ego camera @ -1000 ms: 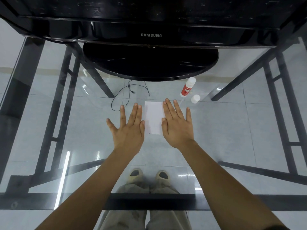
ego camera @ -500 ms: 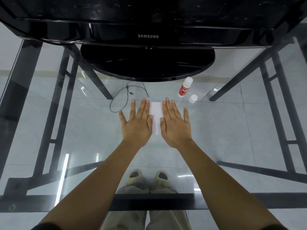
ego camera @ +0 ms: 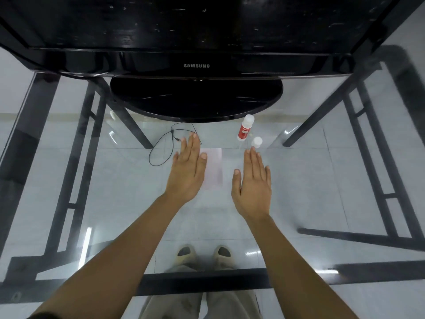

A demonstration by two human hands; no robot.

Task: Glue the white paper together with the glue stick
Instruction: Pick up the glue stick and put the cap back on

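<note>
Nearest the body, both forearms reach out over the glass table [ego camera: 322, 180]. At about 1 o'clock from the paper's near edge, the right hand [ego camera: 253, 183] is flat and open, holding nothing; half a second ago it lay over the paper's right side, and it has now slid clear, a gap showing between thumb and sheet. The left hand [ego camera: 188, 171], also flat, open and empty, has moved forward, its thumb side overlapping the left edge of the white paper [ego camera: 213, 169]. Pressing looks finished, so the gluing is probably done or nearly so. Farther off, at 1 o'clock, the glue stick [ego camera: 245, 130] stands uncapped beside its cap [ego camera: 257, 142].
</note>
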